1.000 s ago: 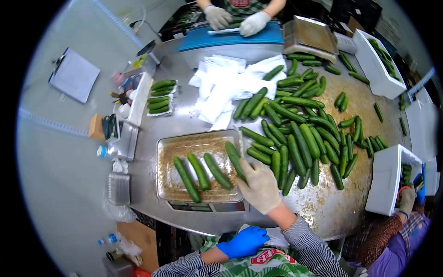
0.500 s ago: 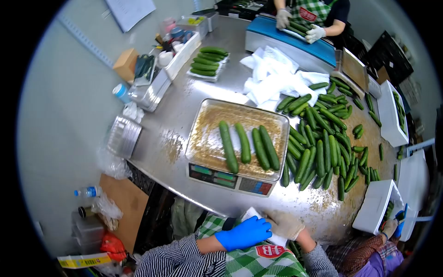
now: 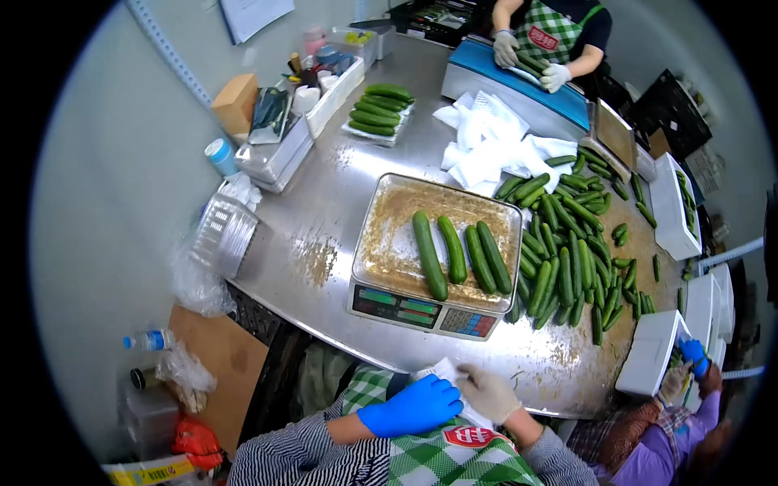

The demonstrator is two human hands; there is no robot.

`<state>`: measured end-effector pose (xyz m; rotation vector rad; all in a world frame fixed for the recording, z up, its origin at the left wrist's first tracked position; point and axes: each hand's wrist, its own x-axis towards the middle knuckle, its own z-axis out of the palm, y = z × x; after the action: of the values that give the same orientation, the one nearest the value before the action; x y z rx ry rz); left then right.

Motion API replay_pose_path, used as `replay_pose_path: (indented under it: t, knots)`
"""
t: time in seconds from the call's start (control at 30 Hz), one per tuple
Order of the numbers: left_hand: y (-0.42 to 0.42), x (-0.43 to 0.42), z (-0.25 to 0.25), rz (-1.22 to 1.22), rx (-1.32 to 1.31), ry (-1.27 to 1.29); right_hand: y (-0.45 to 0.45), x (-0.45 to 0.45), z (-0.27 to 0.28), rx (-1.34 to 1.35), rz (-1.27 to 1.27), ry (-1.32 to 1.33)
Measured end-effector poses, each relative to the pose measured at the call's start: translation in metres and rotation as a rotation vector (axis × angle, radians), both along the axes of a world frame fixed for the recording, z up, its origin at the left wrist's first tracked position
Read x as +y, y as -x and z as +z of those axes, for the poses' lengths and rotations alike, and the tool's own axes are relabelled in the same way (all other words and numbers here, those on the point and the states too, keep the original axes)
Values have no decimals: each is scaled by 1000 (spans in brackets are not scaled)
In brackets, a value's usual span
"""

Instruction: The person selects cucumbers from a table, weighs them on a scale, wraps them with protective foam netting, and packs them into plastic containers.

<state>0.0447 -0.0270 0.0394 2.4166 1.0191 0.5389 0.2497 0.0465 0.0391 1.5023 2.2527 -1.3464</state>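
A folded white sheet, paper or cloth I cannot tell, is between my hands in front of the checked apron. My left hand, in a blue glove, has its fingers curled over it. On the other side, my right hand in a pale knit glove pinches the sheet, with its fingertips partly hidden. Just beyond them stands a weighing scale, and several cucumbers lie apart on its pan. A large heap of cucumbers spreads to the right of the scale.
Crumpled white sheets lie behind the scale, near a white tray of cucumbers. Clear plastic containers line the left edge. A co-worker handles cucumbers at a blue-topped machine; another person reaches into a white box.
My view has shifted, so the table and scale sit farther right in it. Both hands stay at the white sheet, with slight finger movement. The person at the right has moved their blue-gloved hand.
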Motion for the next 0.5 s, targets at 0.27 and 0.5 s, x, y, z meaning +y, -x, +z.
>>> replay_pose_path:
  t: [0.27,0.5]
  knots:
    - [56,3,12,104,-41,36,118,92,20,35,-96,-758]
    - [112,19,21,301,-12,4,145,109,10,-139,-117,-656]
